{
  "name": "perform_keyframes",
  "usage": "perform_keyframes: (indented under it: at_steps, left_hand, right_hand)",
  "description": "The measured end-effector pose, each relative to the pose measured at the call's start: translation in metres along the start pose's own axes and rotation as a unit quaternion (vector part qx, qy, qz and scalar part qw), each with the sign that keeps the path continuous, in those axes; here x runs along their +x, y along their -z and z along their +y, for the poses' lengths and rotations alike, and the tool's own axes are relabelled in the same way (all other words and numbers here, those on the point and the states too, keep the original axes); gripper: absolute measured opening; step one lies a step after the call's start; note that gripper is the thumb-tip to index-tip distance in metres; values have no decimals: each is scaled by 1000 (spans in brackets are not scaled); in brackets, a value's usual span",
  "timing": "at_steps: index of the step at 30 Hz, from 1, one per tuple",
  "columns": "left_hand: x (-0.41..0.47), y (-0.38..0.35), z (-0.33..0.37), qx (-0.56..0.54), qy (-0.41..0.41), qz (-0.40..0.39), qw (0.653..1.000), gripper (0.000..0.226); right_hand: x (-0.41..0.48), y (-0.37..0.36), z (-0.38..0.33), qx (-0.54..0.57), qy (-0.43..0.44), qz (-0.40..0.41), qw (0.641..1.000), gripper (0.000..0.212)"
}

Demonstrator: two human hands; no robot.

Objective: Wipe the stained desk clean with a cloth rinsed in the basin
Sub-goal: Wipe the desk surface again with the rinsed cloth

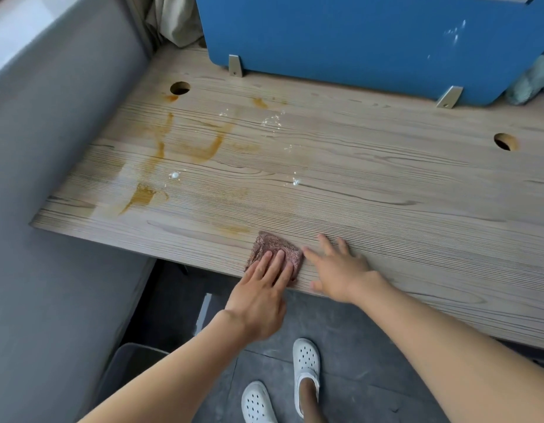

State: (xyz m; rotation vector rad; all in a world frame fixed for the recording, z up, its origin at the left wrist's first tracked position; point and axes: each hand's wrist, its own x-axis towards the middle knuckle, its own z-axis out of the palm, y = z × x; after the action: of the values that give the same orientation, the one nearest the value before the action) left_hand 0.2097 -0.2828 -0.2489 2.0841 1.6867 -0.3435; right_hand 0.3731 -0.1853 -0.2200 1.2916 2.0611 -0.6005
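Observation:
A small brownish-pink cloth [272, 245] lies folded at the front edge of the wooden desk [371, 193]. My left hand [261, 291] presses flat on the cloth with straight fingers. My right hand [341, 270] rests open on the bare wood just right of the cloth, fingers spread, index tip touching the cloth's edge. Orange-brown stains [185, 145] streak the left part of the desk, with a darker patch [144, 195] near the left front. White droplets [272, 120] dot the middle. No basin is in sight.
A blue divider panel [371, 41] stands on metal brackets along the desk's back. Two round cable holes [179, 87] [505, 141] pierce the top. A grey wall [51, 178] borders the left. A dark bin [127, 370] sits on the floor below. My white clogs [306, 364] stand on grey tiles.

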Motion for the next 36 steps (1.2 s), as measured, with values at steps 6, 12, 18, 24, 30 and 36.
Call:
perform_keyframes:
  at_steps: [6,12,18,24,30,36]
  left_hand:
    - [7,-3,9,-62,68,51,994,63]
    - [15,-1,19,-96,95,57,989,61]
    - [20,5,5,-104,130,62,984,61]
    - [23,6,5,-72,52,49,995,59]
    - [38,15,9,-126,145,58,980,59]
    - [41,18,-19,-90,107,38,989,65]
  right_hand:
    - [10,3,39,34,-15,-1,999,80]
    - [10,-2,37,10,-19,13,1000,83]
    - [10,1,38,-2,-10,14,1000,85]
    - [10,10,43,-13,10,20,1000,85]
    - [30,18,62,2,-3,25,1000,100]
    - [43,31,60,-27,9,22,999,111]
